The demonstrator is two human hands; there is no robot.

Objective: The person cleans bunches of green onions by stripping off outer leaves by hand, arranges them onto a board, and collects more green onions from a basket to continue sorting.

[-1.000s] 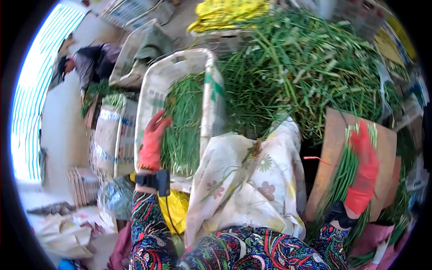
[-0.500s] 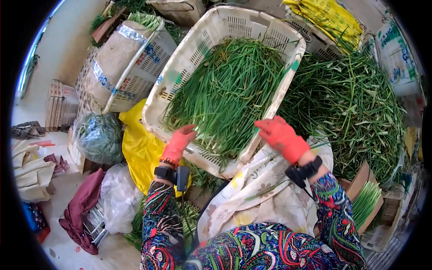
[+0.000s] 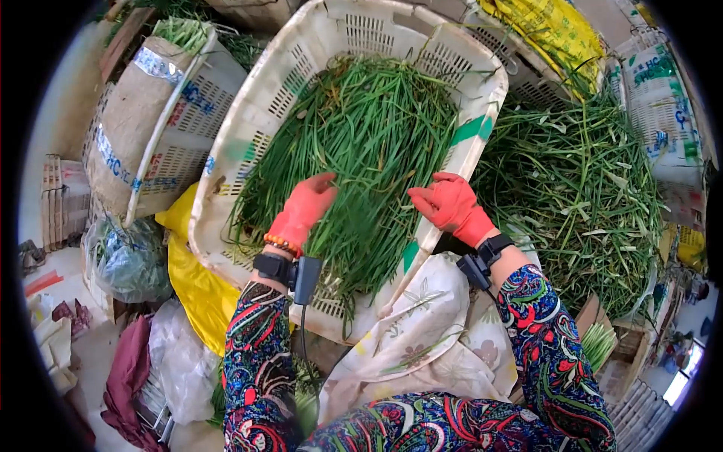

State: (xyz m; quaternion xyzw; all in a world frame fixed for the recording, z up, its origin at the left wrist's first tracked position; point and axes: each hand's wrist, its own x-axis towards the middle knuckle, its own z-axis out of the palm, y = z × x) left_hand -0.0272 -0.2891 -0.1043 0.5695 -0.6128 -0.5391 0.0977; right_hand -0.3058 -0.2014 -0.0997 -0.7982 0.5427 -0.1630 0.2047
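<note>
A large white plastic basket [image 3: 218,162] holds a thick heap of long green stalks [image 3: 369,143]. My left hand [image 3: 303,209], in a red glove, hovers over the lower left part of the heap, fingers bent and apart, with nothing visible in it. Over the basket's right edge is my right hand [image 3: 450,206], also red-gloved, its fingers curled toward the stalks; whether it holds anything is too small to tell. A floral cloth [image 3: 422,316] lies over my lap, below the basket.
A big pile of loose green leaves [image 3: 580,203] lies to the right. At the left are a wrapped crate [image 3: 132,120], a yellow bag [image 3: 196,279], a stuffed clear bag [image 3: 128,260] and maroon cloth [image 3: 128,369]. A cut bundle [image 3: 599,345] sits at lower right.
The view has turned from the left and right work areas to the basket. My right hand has left the bundle on the board and come to the basket's edge; my left hand is over the stalks.
</note>
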